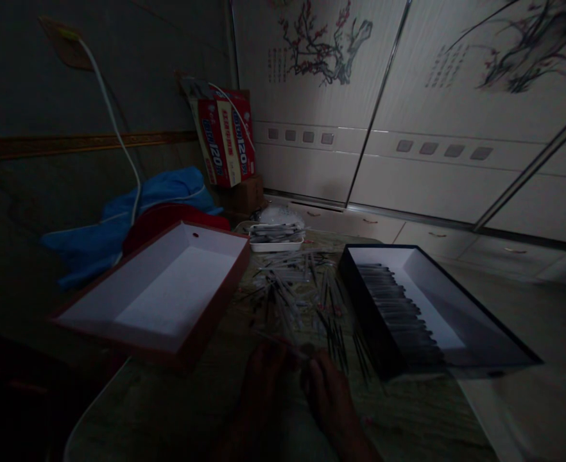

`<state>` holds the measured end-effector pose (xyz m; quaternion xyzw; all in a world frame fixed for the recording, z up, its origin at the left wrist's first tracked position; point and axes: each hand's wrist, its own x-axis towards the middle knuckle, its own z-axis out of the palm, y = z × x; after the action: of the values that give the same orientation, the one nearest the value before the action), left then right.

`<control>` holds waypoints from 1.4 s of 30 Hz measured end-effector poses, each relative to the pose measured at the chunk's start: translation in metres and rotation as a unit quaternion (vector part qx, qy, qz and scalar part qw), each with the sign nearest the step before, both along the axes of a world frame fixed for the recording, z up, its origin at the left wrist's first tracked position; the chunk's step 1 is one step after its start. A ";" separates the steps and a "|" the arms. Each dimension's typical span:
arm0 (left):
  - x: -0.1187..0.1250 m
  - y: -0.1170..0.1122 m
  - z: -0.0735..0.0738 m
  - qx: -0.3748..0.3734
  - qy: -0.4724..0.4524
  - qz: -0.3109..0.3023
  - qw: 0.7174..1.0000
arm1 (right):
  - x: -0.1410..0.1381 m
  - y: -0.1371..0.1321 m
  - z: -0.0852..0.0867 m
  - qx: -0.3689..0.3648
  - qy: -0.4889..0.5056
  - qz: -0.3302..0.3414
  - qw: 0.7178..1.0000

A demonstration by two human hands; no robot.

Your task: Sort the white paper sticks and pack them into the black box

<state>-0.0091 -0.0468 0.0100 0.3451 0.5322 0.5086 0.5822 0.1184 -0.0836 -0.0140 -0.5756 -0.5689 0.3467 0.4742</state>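
My left hand [264, 369] and my right hand [328, 388] are close together at the near side of the table, both with fingers closed. A thin, pale pen [282, 339] with a reddish part runs slantwise between them; its exact ends are hidden by the fingers and the dim light. Just beyond my hands lies a loose heap of clear pen barrels [287, 301]. Thin black sticks, like pen refills [337, 343], are spread to the right of the heap. Small pinkish-red bits [330, 310] lie among the parts.
A dark box [374, 327] on the right holds a row of dark-tipped pens [401, 311]. On the left stands a red-rimmed box [215, 314] with a white inside. A white tray [276, 246] of pen parts sits at the table's back, before a red carton [228, 138].
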 end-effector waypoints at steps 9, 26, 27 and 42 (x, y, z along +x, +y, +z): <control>-0.002 0.000 -0.002 0.017 0.011 -0.006 1.000 | 0.002 -0.001 0.004 -0.007 0.005 0.020 1.000; -0.005 0.001 -0.006 0.025 0.046 -0.032 0.998 | 0.007 -0.003 0.006 0.019 -0.036 0.004 0.999; -0.005 0.001 -0.006 0.024 0.051 -0.033 0.998 | 0.007 -0.004 0.008 0.020 -0.038 0.002 0.999; -0.026 0.053 0.000 0.213 0.505 -0.159 0.821 | 0.010 0.003 -0.015 0.049 -0.059 -0.076 0.994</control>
<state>-0.0350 0.0061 0.0104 0.7486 0.5683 0.2642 0.2164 0.1284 -0.0811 -0.0289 -0.6131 -0.5668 0.2468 0.4920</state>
